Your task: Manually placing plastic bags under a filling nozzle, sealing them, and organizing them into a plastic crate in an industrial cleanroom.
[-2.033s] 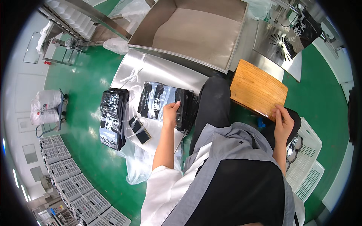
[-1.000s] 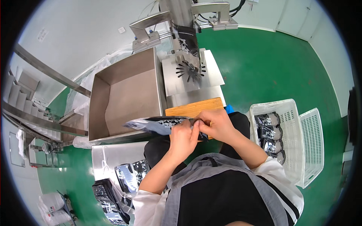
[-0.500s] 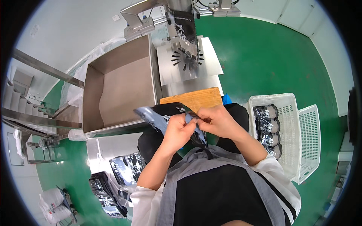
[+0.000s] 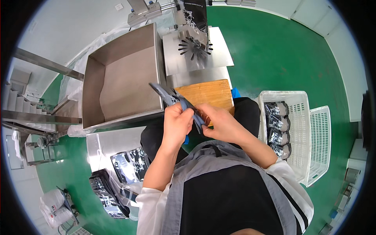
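My left hand (image 4: 177, 122) is closed around a black and blue-grey plastic packaging bag (image 4: 166, 94), its fist bunched at the bag's side. One end of the bag sticks out beyond the fist, up and to the left. My right hand (image 4: 220, 122) grips the bag's other end, thumb low and fingers higher along the edge; its fingertips are partly hidden by the film. Both hands are over my lap, just in front of a wooden board (image 4: 207, 94). Whether the bag holds anything cannot be seen.
A deep steel tray (image 4: 129, 78) stands at the left, beside a machine's steel plate (image 4: 223, 51) with a slotted star-shaped part. Flat bags (image 4: 129, 166) lie on a side table. At right, a white crate (image 4: 295, 137) holds several filled black packs (image 4: 279, 138).
The bag has turned more edge-on and narrower in view. My right hand has gone from a pinch to a wider spread along its edge. The view has shifted slightly.
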The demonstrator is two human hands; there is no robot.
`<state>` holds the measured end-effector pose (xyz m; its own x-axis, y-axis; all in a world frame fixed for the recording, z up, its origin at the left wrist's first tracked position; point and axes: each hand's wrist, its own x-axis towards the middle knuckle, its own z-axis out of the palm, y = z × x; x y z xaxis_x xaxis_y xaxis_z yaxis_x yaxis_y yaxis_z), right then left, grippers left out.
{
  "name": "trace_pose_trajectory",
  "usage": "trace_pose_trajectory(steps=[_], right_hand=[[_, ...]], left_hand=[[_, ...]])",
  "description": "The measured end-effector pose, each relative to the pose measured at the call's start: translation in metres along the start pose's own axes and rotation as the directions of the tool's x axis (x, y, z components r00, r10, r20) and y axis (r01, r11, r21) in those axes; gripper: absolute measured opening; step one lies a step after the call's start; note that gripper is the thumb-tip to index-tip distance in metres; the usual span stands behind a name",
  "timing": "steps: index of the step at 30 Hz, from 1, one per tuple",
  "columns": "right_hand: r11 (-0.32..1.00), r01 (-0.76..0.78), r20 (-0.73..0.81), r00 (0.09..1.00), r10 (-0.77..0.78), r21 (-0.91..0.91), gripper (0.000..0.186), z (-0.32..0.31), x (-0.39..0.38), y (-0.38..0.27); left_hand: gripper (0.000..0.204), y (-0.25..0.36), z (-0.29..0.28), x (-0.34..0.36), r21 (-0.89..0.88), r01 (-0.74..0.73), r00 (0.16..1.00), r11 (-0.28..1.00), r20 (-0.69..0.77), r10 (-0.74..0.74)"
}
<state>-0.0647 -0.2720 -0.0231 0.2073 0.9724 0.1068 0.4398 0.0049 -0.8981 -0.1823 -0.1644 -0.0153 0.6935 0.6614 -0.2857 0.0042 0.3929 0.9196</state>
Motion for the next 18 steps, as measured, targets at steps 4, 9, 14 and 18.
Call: trace_pose_trajectory(steps=[4,9,14,18], right_hand=[[0.988,0.038,-0.137,0.989,-0.059,-0.15,0.032,0.008,0.003,0.008],[0.961,-0.157,-0.112,0.976,0.186,0.228,0.008,-0.002,0.008,0.01],[0.937,-0.099,-0.124,0.981,0.148,0.334,0.007,0.001,0.01,0.004],[0.948,0.011,-0.218,0.974,0.062,0.318,0.006,0.012,0.009,0.011]], left_hand=[[0.012,0.005,-0.005,0.005,0.017,0.01,0.999,1.0,0.034,-0.011],[0.011,0.003,-0.009,0.007,0.097,0.059,0.995,0.994,0.08,-0.067],[0.023,-0.012,0.004,-0.007,0.478,-0.164,0.986,0.863,0.09,0.138],[0.021,-0.018,-0.001,-0.011,0.29,-0.02,1.0,0.957,0.008,0.019]])
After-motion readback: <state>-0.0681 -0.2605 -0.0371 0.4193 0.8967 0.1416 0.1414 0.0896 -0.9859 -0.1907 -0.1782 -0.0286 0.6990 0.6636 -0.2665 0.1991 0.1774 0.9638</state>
